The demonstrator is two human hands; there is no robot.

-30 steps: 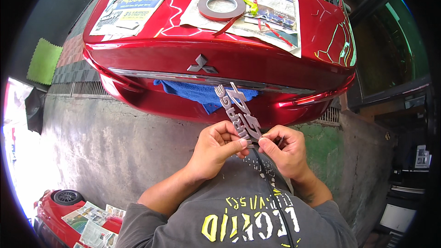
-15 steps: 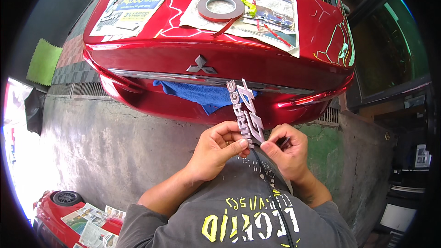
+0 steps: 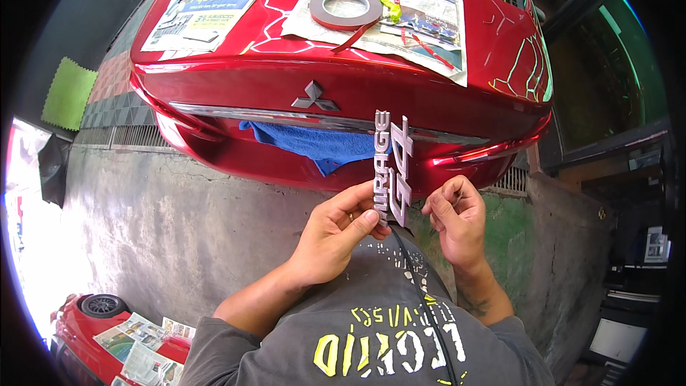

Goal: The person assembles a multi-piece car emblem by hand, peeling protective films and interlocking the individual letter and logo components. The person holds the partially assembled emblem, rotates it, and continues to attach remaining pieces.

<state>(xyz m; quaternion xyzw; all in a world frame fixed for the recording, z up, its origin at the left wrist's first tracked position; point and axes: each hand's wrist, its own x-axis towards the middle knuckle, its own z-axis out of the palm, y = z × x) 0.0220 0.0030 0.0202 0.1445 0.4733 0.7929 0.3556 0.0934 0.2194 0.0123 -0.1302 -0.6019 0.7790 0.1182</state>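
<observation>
Standing nearly upright in front of me is a silver car badge [image 3: 399,204] made of joined letters. My left hand [image 3: 329,236] pinches its lower end between thumb and fingers. To the right of the badge, a short gap away, is my right hand [image 3: 459,225], its fingers curled and thumb pressed to the fingertips. Whatever it may hold is too small to make out. Beyond both hands is the rear of a red car [image 3: 236,86], with a three-diamond emblem [image 3: 314,99] on its trunk lid.
A blue towel [image 3: 314,149] lies along the car's bumper. On the trunk lid, newspaper sheets [image 3: 296,25] carry a tape roll [image 3: 374,11] and red tape strips [image 3: 432,51]. More newspaper [image 3: 161,41] holds small badge parts at left. Another red car part [image 3: 78,336] sits at lower left.
My right hand has moved off the badge, up and to the right. The badge has shifted slightly right and up and stands straighter in my left hand.
</observation>
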